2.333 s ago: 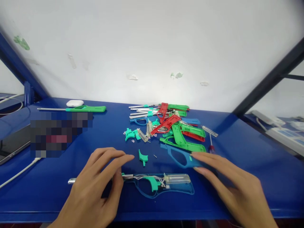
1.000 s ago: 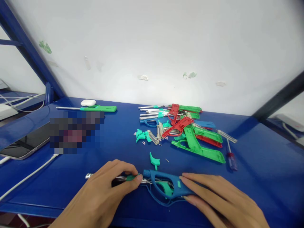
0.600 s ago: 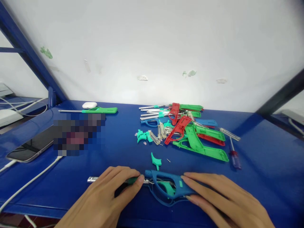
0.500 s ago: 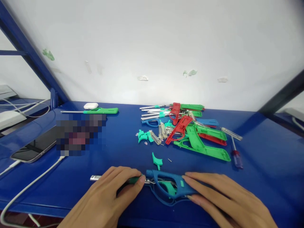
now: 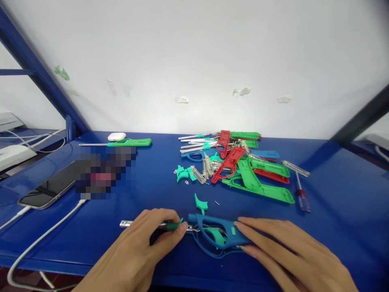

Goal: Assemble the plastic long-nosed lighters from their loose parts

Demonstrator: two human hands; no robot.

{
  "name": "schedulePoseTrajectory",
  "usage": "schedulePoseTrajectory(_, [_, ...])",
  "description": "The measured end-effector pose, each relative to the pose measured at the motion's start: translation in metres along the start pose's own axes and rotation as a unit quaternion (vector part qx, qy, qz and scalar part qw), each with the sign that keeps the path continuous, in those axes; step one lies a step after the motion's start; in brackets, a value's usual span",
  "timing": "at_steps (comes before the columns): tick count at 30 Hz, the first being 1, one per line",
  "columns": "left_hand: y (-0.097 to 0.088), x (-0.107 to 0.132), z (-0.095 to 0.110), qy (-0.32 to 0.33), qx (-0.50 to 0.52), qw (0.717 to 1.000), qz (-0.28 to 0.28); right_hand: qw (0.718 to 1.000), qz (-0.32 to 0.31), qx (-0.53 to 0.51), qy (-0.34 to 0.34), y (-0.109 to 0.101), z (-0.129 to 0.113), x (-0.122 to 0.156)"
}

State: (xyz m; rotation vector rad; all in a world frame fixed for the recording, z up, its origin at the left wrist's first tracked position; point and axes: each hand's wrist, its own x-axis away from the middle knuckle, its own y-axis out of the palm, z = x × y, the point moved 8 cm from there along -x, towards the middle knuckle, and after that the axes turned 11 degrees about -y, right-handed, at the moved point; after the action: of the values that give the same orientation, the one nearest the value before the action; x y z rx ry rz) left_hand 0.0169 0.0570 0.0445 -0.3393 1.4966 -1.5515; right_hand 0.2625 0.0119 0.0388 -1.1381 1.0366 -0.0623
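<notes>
Both hands are at work near the front edge in the head view. The left hand (image 5: 148, 239) pinches the metal barrel (image 5: 126, 223) of a utility lighter between thumb and fingers; the right hand (image 5: 285, 241), its fingers slightly bent, grips the handle end of the upper blue casing half (image 5: 226, 232). That half lies over the lower blue casing half (image 5: 209, 254), slightly offset, with a teal trigger (image 5: 216, 234) showing through the opening.

Just beyond lie a loose teal trigger (image 5: 201, 203) and a small metal pin (image 5: 216, 203). Farther back is a pile of red casing halves (image 5: 231, 162), green casing halves (image 5: 270, 192), metal tubes (image 5: 194, 148) and clear fuel tanks (image 5: 198, 175), with a screwdriver (image 5: 302, 201) to its right. Toward the left are a green utility lighter (image 5: 133, 142), a white earbud case (image 5: 117, 136), a pixelated object (image 5: 105, 174), a smartphone (image 5: 50, 186) and white cables (image 5: 45, 231).

Everything rests on a blue worktop (image 5: 158, 174) against a white wall (image 5: 182, 52) with peeled patches, between slanting metal posts (image 5: 33, 71).
</notes>
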Motion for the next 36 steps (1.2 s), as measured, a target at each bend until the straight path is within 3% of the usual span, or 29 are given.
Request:
schedulePoseTrajectory(8, [-0.001, -0.001, -0.003, -0.016, 0.073, 0.997, -0.012, 1.000, 0.021, -0.001, -0.015, -0.004, -0.003, -0.002])
schedulePoseTrajectory(14, [0.004, 0.000, -0.012, -0.043, 0.046, 0.998, -0.002, 0.999, 0.026, -0.035, -0.023, -0.002, -0.004, -0.005])
schedulePoseTrajectory(18, [0.006, 0.001, -0.012, -0.055, 0.041, 0.997, -0.029, 0.999, 0.010, -0.034, -0.015, -0.001, -0.006, -0.006])
schedulePoseTrajectory(31, [0.002, -0.007, -0.003, -0.029, 0.081, 0.996, -0.021, 1.000, 0.003, -0.005, -0.012, 0.001, -0.009, -0.006])
schedulePoseTrajectory(36, [0.003, -0.007, -0.003, -0.035, 0.080, 0.996, -0.033, 0.999, -0.007, 0.018, -0.041, -0.007, -0.014, -0.025])
